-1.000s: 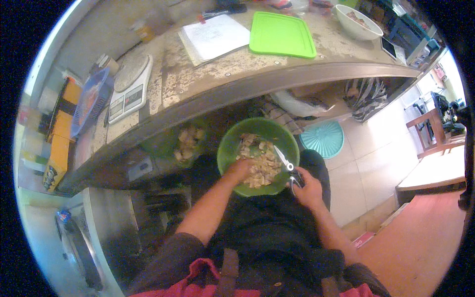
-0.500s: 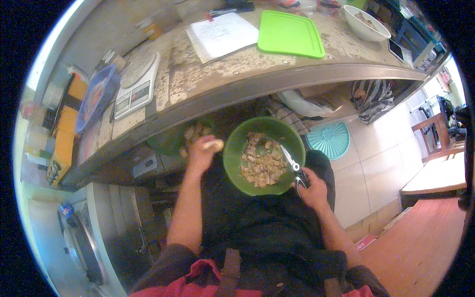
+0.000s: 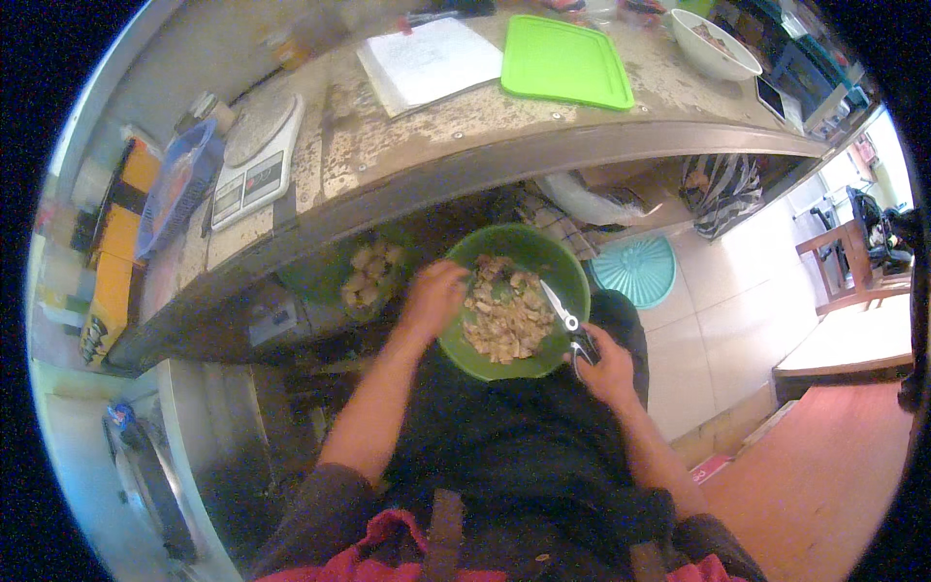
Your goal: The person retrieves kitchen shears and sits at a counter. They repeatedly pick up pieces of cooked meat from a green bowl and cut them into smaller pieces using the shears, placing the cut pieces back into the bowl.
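A green bowl [image 3: 572,276] rests on my lap, with small cut pale-brown food pieces [image 3: 506,325] inside. My right hand [image 3: 603,367] is closed round the black handles of the kitchen scissors [image 3: 569,320]; their blades point into the bowl from its right side. At the bowl's left rim is my left hand [image 3: 433,299], blurred, its fingers curled. The pale round piece seen in it earlier is now hidden by the fingers. Left of that hand, under the counter, a second green container [image 3: 315,281] holds several whole pale round pieces [image 3: 370,272], perhaps mushrooms.
On the worn counter [image 3: 339,160] stand a kitchen scale [image 3: 257,184], a blue basket [image 3: 175,189], papers [image 3: 432,63], a bright green lid [image 3: 567,63] and a white bowl [image 3: 713,48]. A turquoise lid [image 3: 632,272] lies right of my knee. A wooden surface [image 3: 815,466] is at the lower right.
My left hand has moved right, from beside the container of whole pieces to the bowl's rim, carrying the pale piece. My right hand keeps hold of the scissors in nearly the same place.
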The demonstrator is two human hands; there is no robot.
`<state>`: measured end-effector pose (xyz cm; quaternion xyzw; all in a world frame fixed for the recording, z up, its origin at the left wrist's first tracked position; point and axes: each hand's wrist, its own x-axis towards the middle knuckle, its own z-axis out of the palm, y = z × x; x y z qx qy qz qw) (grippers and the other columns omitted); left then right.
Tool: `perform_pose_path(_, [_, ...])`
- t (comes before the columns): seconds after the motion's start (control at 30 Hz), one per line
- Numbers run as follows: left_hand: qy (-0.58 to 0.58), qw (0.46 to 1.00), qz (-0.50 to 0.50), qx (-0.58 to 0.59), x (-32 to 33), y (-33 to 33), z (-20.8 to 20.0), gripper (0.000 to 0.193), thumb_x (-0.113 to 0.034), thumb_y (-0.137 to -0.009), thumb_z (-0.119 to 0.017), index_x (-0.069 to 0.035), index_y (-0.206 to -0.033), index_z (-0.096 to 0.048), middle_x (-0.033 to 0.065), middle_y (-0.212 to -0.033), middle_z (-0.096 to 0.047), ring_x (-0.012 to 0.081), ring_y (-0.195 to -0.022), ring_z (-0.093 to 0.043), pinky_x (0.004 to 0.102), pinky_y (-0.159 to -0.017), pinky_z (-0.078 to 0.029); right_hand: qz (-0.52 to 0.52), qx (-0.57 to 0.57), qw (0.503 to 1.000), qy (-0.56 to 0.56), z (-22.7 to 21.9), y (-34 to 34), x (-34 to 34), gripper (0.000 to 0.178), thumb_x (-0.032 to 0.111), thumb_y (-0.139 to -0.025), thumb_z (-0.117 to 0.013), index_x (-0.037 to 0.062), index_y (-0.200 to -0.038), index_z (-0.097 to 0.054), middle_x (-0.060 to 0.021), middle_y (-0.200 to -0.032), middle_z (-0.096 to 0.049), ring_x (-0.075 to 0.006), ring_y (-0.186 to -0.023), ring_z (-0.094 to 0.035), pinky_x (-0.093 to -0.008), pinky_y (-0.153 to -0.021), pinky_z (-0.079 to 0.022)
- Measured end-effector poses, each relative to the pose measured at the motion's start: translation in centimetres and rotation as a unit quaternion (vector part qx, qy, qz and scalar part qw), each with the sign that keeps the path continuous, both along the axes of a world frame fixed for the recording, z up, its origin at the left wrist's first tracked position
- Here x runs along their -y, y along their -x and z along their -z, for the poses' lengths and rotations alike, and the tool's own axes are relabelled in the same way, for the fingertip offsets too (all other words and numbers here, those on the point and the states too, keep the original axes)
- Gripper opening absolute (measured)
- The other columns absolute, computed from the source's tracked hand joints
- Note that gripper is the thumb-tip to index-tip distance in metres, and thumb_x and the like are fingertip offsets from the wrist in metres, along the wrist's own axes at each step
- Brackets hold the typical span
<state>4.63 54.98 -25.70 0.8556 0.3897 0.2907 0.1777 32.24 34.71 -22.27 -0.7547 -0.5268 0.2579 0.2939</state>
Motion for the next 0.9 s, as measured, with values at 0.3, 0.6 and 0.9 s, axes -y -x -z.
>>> perform_pose_path(0.3, [0.139, 0.947, 0.128, -0.261, 4.9, -12.4, 9.0, 0.041, -0.009, -0.082, -0.050, -0.012, -0.122, -0.057, 0.0126, -0.129, -0.053, 0.0339, -0.118, -0.051, 0.0490, -0.100, -0.039, 0.005, 0.021, 1.000, 0.016, -0.6, 0.1, 0.2, 0.051, 0.029, -0.075, -0.073, 0.0186, -0.122, -0.056, -0.0148, -0.094, -0.068, -0.0329, -0.083, -0.067, -0.0412, -0.073, -0.053])
perform_pose_path(0.6, [0.135, 0.953, 0.080, -0.259, 4.5, -13.2, 11.9, 0.029, -0.015, -0.084, -0.047, -0.008, -0.106, -0.065, 0.0197, -0.126, -0.054, 0.0383, -0.116, -0.050, 0.0487, -0.101, -0.039, -0.001, -0.009, 0.999, 0.030, -0.5, -0.1, 0.0, 0.055, 0.030, -0.074, -0.073, 0.0167, -0.124, -0.055, -0.0152, -0.095, -0.069, -0.0357, -0.083, -0.066, -0.0436, -0.074, -0.052])
perform_pose_path(0.9, [0.143, 0.987, -0.068, 0.015, 3.5, -3.8, 0.3, 0.030, -0.020, -0.075, -0.069, -0.007, -0.101, -0.065, 0.0170, -0.105, -0.064, 0.0353, -0.098, -0.060, 0.0442, -0.087, -0.049, -0.007, 0.008, 1.000, -0.007, -0.2, -0.1, 0.1, 0.053, 0.027, -0.075, -0.073, 0.0143, -0.123, -0.055, -0.0154, -0.099, -0.068, -0.0350, -0.085, -0.066, -0.0432, -0.075, -0.053])
